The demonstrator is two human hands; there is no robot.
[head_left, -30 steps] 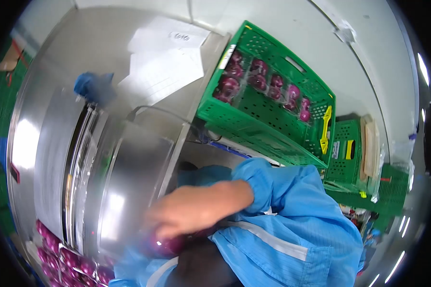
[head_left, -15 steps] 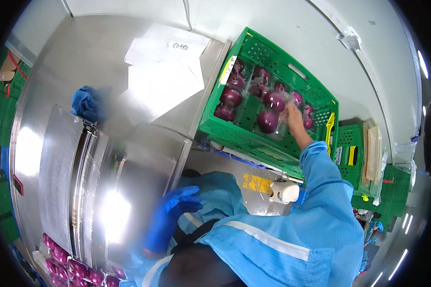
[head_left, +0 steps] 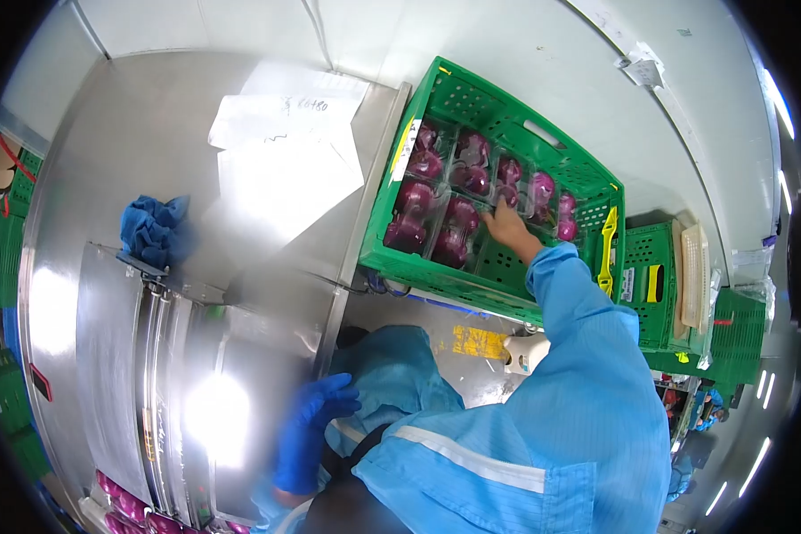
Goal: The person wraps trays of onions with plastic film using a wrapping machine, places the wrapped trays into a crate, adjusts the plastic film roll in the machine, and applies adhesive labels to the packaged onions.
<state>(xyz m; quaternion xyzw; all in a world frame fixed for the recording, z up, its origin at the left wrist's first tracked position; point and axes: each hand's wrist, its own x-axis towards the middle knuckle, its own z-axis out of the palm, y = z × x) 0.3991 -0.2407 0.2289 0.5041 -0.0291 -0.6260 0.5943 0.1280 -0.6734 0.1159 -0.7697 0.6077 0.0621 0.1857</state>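
Note:
A green plastic crate (head_left: 494, 289) holds clear plastic packs of shiny red onions (head_left: 418, 200) set in rows. My bare right hand (head_left: 512, 231) is down inside it, fingers closed at the right edge of a front-row pack of red onions (head_left: 454, 233). That pack lies flat against its left neighbour. Low over the steel worktop's edge, near my body, hangs my left hand (head_left: 316, 423) in a blue glove. Its fingers are apart and nothing is in them.
Papers with handwriting (head_left: 289, 169) and a crumpled blue cloth (head_left: 154, 230) lie on the steel worktop (head_left: 107, 116). More red onions (head_left: 129, 507) sit at lower left. A second green crate (head_left: 645, 307) stands right, and a white stool (head_left: 525, 351) is on the floor.
My right hand has lowered the pack of red onions from above the crate into its front row, moving left. The gloved left hand stays near my body. The camera view has shifted slightly.

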